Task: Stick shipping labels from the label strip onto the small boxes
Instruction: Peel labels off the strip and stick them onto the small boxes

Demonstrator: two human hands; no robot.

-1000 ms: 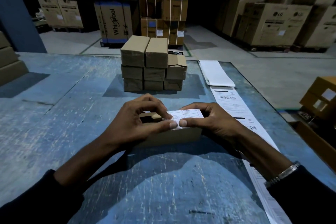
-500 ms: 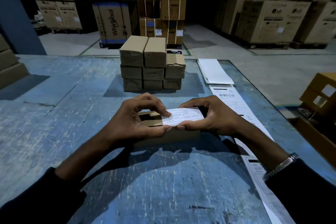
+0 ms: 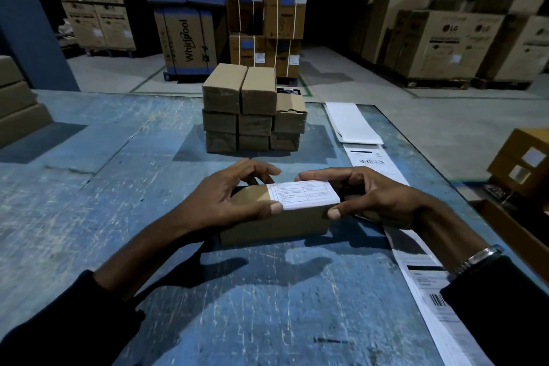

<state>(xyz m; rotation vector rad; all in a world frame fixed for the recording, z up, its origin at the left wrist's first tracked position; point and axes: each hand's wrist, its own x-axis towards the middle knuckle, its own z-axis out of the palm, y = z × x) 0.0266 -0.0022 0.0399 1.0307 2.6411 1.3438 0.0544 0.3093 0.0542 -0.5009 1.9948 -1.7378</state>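
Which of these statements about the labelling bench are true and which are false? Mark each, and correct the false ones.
1. Both hands hold the small box. True: the left hand and the right hand grip its two ends.
2. The label covers the whole top of the box. False: it sits at the right end, and bare cardboard shows on the left.
3. The label strip lies along the table's right side. True.
4. The stack of boxes stands nearer the person than the held box. False: it stands behind it, farther away.
5. The right wrist is bare. False: it wears a metal bracelet.
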